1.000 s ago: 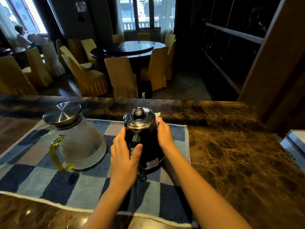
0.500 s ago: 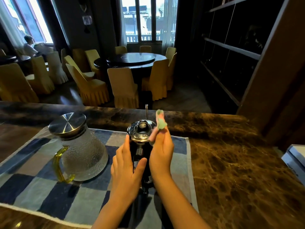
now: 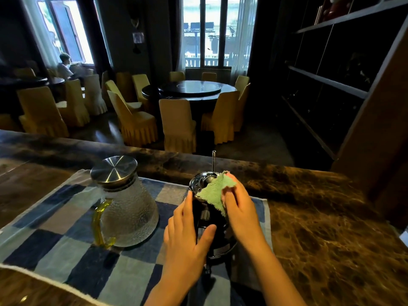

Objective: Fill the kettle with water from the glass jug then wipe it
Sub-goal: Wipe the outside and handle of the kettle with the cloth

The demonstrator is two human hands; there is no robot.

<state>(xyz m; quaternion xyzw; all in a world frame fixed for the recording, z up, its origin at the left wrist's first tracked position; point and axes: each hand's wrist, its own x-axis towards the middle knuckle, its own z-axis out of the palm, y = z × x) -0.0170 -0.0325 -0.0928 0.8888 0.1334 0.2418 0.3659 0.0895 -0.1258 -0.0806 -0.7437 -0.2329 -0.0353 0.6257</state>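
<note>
A dark kettle (image 3: 209,219) with a shiny metal lid (image 3: 197,183) stands on a blue checked towel (image 3: 66,246). My left hand (image 3: 187,235) holds the kettle's left side, thumb across its handle side. My right hand (image 3: 239,206) grips a green cloth (image 3: 213,192) and presses it on the lid and the kettle's right shoulder. To the left stands the textured glass jug (image 3: 130,208) with a steel lid (image 3: 113,168) and yellow handle, untouched.
The towel lies on a dark marble counter (image 3: 320,217) whose far edge runs just behind the kettle. Beyond it are a round dining table (image 3: 191,89) and yellow-covered chairs. A wooden shelf unit (image 3: 353,85) rises at the right.
My right hand came up from the kettle's right side with the green cloth and laid it over the lid. The left hand stayed on the kettle. The camera tilted up.
</note>
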